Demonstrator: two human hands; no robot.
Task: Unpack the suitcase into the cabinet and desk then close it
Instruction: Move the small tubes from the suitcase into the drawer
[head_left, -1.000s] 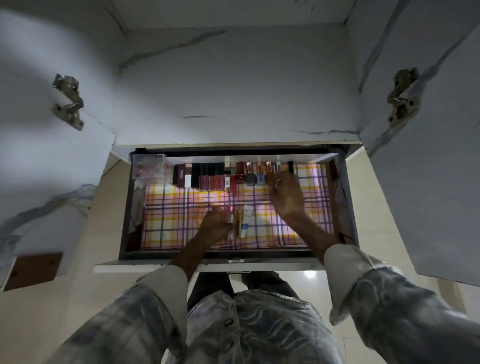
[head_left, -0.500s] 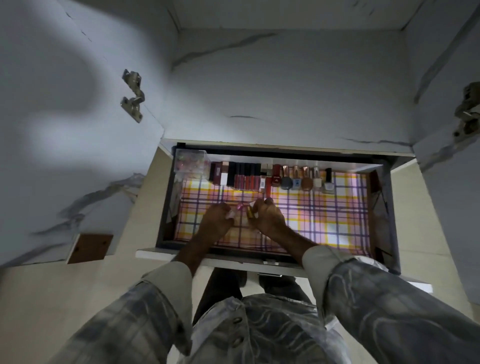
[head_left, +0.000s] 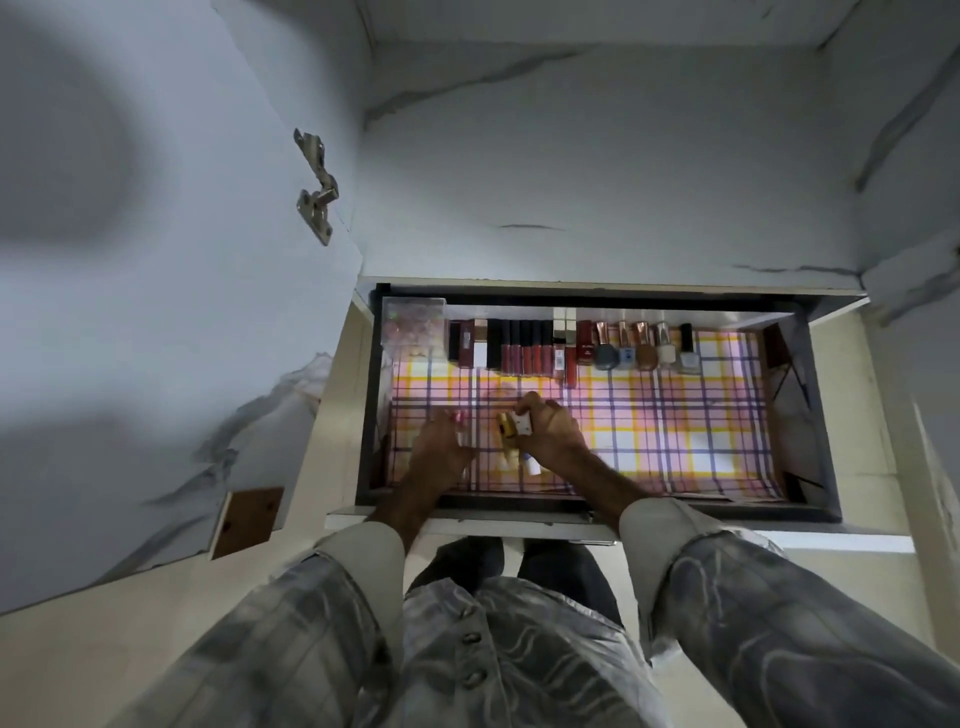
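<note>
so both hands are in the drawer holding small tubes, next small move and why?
Probably carry the white tube in the right hand up to the back row of cosmetics and stand it there. The row lines the back wall, the checked liner in front is bare, and the left hand holds a pink-capped item.

No text, brand, number or sign can be read. The small white tube with a dark printed patch (head_left: 523, 424), pinched at the fingertips of the right hand (head_left: 549, 435), carries marks too blurred to make out. Beyond the fingers, the row of dark-capped red lip-gloss tubes (head_left: 524, 347) shows pale label patches, one like a barcode, and the row of round nail-polish bottles with metallic caps (head_left: 645, 346) shows small labels; none is legible.
</note>
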